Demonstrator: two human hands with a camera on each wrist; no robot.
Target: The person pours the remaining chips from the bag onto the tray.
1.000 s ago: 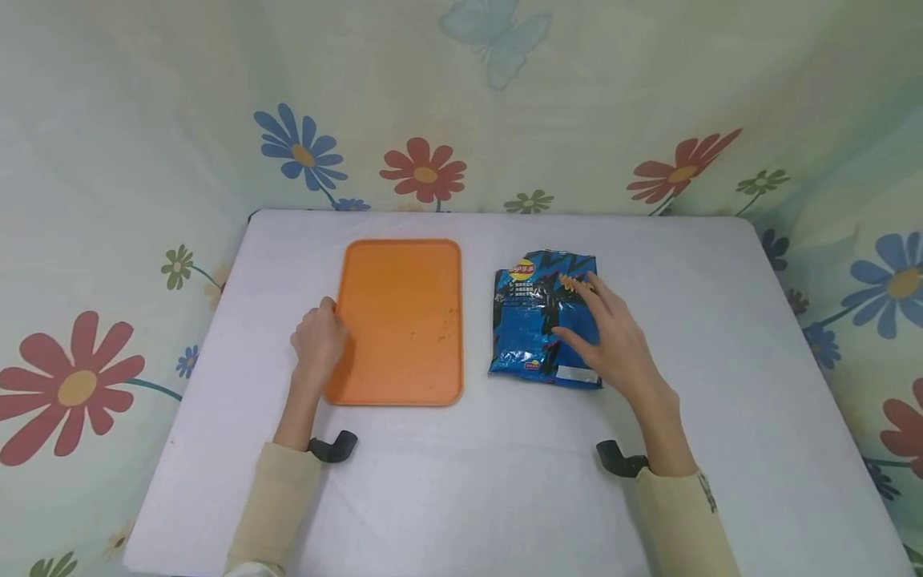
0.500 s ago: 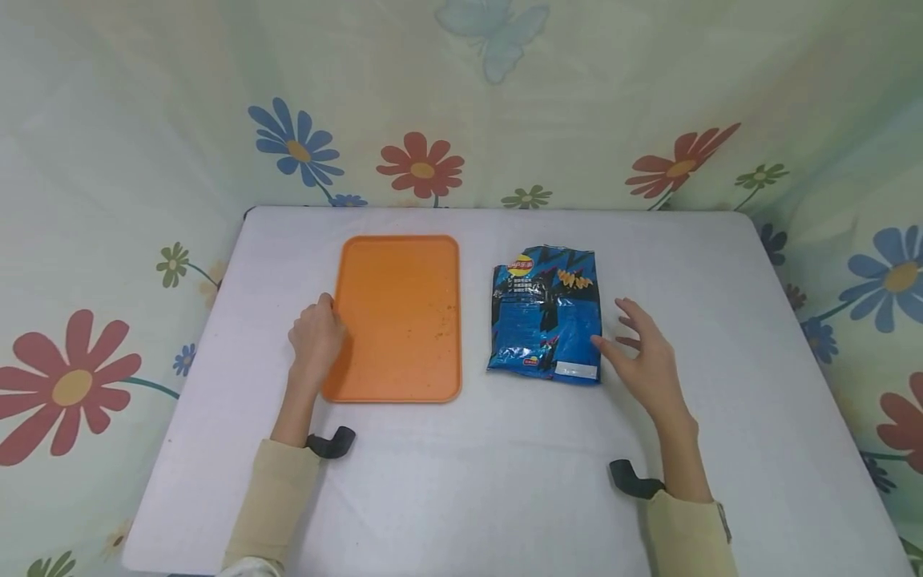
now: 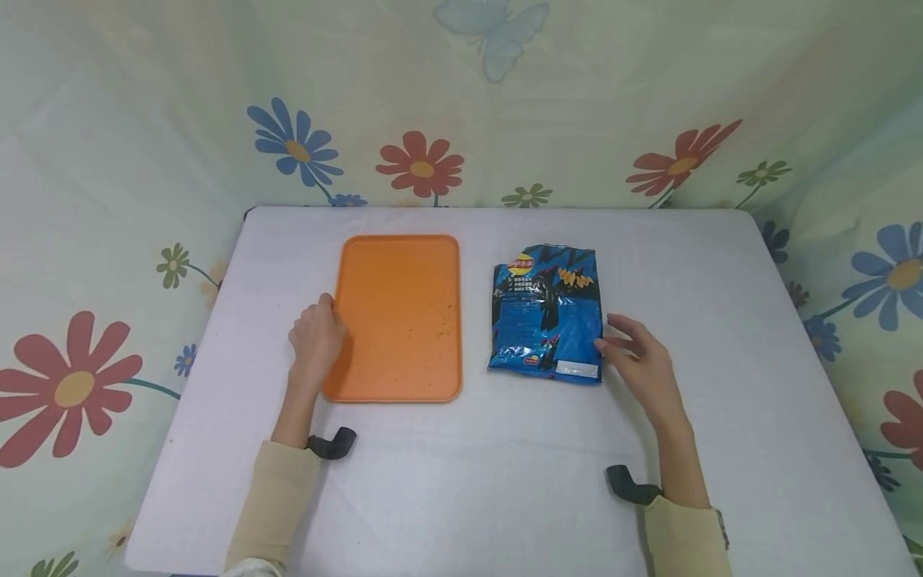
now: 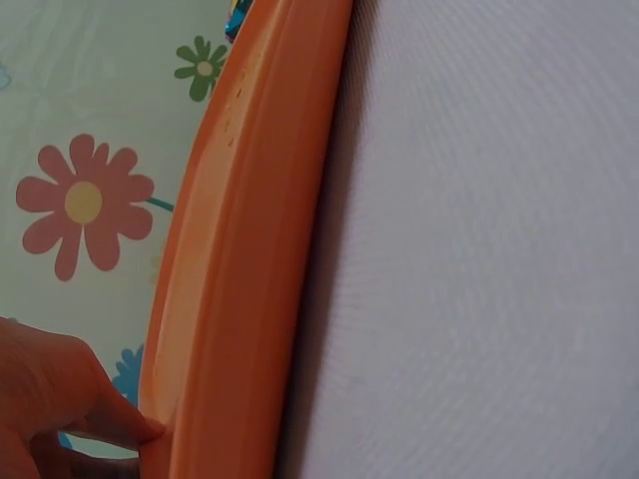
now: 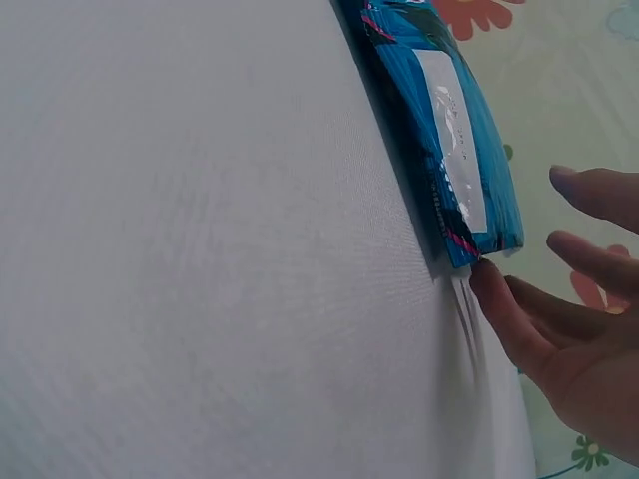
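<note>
The right hand lies beside the near right corner of the bag, its fingers spread and nearly straight, holding nothing; the thumb tip meets that corner where it rests on the surface. The left hand curls over the left rim of the tray, thumb pinched against the rim's outer wall in the wrist view, so this grip is clamped on the tray.

The bag lies flat, label up, just right of the tray and apart from it, with a strip of surface between them.

To pick the bag up well, I would judge that the thumb should slide under the corner while the fingers come down on top, since the foil is slick, thin and half empty. A pinch on the sealed edge would likely hold better than one on the puffy middle, which may crumple and crush the contents. The left hand does best to hold the tray still and flat. A few crumbs dot the tray floor.
</note>
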